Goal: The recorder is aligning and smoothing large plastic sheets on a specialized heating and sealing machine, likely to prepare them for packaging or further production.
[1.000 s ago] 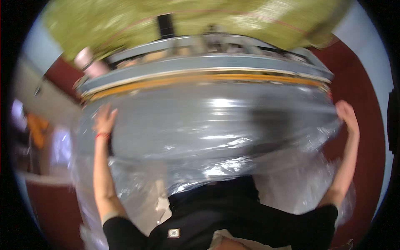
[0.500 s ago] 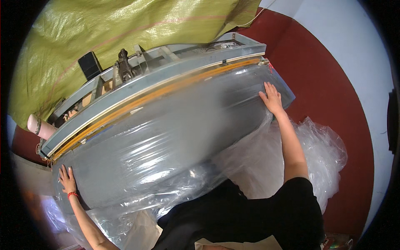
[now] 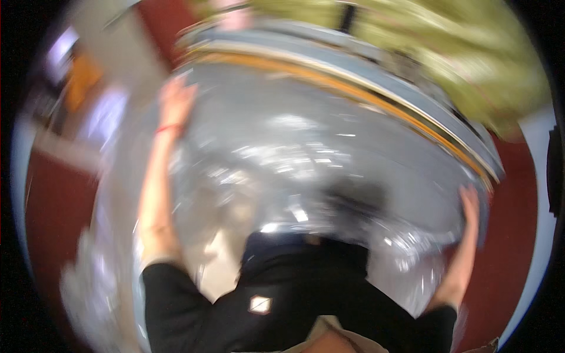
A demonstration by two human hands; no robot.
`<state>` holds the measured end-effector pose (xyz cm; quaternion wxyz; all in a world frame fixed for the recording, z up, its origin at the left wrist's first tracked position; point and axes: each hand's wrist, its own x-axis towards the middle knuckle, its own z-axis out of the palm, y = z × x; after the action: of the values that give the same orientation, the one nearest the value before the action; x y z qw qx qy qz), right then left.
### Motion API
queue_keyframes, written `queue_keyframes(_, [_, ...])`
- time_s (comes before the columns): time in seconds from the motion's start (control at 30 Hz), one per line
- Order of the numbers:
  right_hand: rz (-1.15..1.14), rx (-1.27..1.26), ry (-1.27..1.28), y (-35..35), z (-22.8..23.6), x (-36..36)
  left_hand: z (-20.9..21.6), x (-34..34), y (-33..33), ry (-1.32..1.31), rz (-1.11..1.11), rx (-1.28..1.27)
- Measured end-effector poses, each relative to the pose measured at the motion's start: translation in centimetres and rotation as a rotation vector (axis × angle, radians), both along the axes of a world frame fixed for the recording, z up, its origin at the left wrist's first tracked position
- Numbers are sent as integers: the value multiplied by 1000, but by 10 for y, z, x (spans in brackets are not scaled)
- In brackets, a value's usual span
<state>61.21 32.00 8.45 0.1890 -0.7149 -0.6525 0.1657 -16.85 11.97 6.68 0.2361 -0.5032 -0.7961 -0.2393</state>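
Clear plastic film covers a wide grey work surface, glossy with wrinkles and bright reflections. My left hand, with a red bracelet at the wrist, rests at the film's left end. Its fingers are blurred but look stretched out. Toward the right end lies my right hand, its fingers extended flat near the edge. Along the far side of the surface runs an orange strip, in front of a grey metal frame. Motion blur hides the fine detail.
Loose film hangs over the near edge against my body. A yellow-green woven sheet is spread behind the frame, with a dark oblong object on it. A pink cylinder stands at the frame's far left. The floor is dark red.
My view has swung left, so the work surface now slants down to the right. Both hands remain at opposite ends of the film, fingers stretched out.
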Motion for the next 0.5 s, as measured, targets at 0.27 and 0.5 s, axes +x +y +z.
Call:
queue_keyframes(0.27, [128, 734, -179, 56, -36, 25, -131, 51, -279, -447, 331, 109])
queue_keyframes(0.5, [412, 854, -147, 87, -22, -48, -195, 98, -518, -582, 1628, -6])
